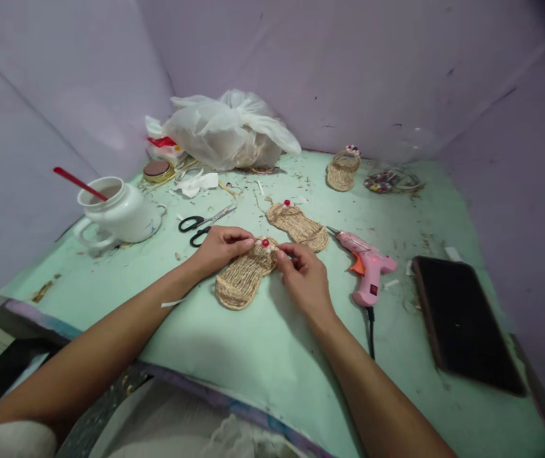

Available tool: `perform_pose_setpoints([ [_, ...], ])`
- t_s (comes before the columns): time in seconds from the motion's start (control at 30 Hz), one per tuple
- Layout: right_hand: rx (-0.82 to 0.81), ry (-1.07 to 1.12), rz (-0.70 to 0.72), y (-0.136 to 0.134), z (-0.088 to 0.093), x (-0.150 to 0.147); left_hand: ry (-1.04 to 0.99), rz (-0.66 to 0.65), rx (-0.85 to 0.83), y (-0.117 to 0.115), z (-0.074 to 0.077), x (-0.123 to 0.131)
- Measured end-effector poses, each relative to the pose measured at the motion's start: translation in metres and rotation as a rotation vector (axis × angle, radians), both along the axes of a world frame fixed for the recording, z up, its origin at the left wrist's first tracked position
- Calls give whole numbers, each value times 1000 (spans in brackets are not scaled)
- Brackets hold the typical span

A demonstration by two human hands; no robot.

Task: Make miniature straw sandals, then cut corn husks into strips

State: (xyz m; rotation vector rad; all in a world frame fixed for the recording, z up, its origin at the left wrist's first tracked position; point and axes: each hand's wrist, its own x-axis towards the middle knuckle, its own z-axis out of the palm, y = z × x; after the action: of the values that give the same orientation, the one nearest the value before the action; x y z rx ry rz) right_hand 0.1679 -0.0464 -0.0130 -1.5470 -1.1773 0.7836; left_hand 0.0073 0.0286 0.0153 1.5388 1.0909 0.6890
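Observation:
A small woven straw sandal (242, 280) lies on the pale green table (234, 343) in front of me, with a white flower and red bead at its toe end. My left hand (220, 248) pinches that toe end from the left, fingers closed on the decoration. My right hand (304, 275) presses its fingertips against the same spot from the right, fingers curled. A second matching sandal (297, 224) lies just behind my hands.
A pink glue gun (366, 264) lies right of my right hand, a black phone (463, 321) further right. Black scissors (201, 225), a white mug (119, 210) with a red stick, a plastic bag (229, 130), a straw basket (343, 170) and beads (389, 182) sit behind.

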Motion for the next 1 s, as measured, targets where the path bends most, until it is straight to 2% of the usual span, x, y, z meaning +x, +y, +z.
perform_pose_setpoints([
  [0.23,-23,72,7,1,0,0,-35,-113,35,2,-4,-4],
  [0.37,-76,135,-38,1,6,-4,-23,-158,73,3,-5,-3],
  [0.67,-110,105,-45,3,4,-3,-40,-146,122,10,-15,-3],
  [0.83,-99,140,-73,4,1,-5,-31,-155,108,10,-16,-5],
  [0.93,-116,183,-76,0,8,-9,-40,-154,119,10,-15,-5],
  [1.0,-141,154,-102,-8,20,-5,-35,-157,118,10,-15,-5],
])
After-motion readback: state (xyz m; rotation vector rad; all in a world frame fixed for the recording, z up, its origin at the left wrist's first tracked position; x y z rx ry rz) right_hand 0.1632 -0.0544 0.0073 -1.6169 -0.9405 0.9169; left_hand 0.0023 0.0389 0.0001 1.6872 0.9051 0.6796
